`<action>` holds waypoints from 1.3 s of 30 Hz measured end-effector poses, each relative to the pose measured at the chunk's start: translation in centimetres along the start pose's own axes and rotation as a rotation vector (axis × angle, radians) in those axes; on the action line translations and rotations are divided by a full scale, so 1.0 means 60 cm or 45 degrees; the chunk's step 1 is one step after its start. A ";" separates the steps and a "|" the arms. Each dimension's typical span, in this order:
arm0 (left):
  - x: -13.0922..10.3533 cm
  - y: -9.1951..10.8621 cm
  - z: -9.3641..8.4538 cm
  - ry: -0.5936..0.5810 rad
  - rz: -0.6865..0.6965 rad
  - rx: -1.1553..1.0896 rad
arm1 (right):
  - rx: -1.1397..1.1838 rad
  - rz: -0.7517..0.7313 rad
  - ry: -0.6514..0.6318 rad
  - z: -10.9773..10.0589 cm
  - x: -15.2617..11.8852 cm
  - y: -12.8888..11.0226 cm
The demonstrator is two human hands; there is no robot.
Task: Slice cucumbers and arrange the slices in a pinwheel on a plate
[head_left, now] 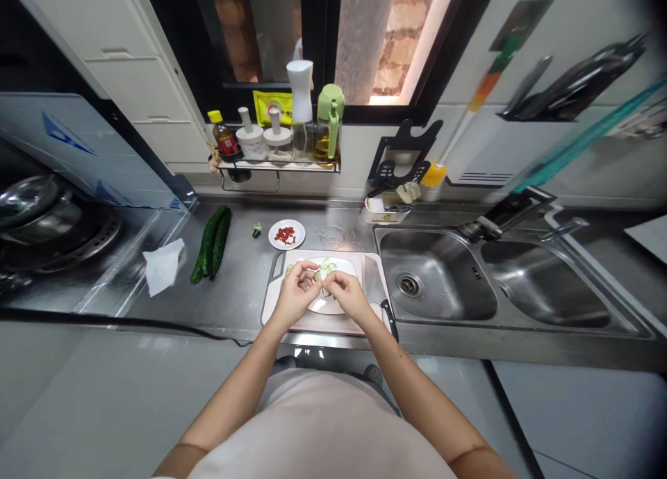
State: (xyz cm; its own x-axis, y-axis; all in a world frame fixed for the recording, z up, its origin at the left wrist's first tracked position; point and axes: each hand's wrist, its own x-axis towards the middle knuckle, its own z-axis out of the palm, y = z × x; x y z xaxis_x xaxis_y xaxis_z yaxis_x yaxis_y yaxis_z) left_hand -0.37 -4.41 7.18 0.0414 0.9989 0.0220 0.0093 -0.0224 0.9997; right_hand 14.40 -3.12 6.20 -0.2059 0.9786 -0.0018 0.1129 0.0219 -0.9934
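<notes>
Cucumber slices (328, 265), illegibly printed yellow packet (284, 103)

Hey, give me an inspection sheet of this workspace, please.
Surface: metal counter, wet-looking patch behind the board.
Job's things: slices on a plate, plate on the board.
Clutter: knife at the board's right, cucumbers, tissue, green scrap, dish of red pieces.
Grips: left hand and right hand close together over the plate; exact hold unclear.
Cables: dark strip along the counter's left front edge; cannot tell if cable.
Surroundings: sink right, rack behind, pot left.

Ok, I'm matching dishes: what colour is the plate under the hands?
The plate is white, in the head view.
</notes>
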 end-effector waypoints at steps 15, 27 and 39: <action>0.007 -0.029 0.014 0.034 -0.041 -0.097 | 0.104 0.221 -0.055 -0.008 0.008 0.018; 0.027 -0.087 0.033 0.083 -0.160 -0.189 | -0.041 0.181 -0.204 -0.059 0.032 0.047; 0.075 -0.135 0.070 0.084 -0.154 -0.121 | -0.392 0.102 -0.226 -0.122 0.081 0.085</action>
State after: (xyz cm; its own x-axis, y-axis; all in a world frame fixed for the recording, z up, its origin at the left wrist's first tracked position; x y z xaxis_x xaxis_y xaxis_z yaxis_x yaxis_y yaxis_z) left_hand 3.92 0.10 -0.87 -0.0198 0.9947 -0.1007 -0.0845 0.0987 0.9915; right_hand 21.10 3.22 1.94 -0.3470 0.9295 -0.1251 0.4172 0.0335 -0.9082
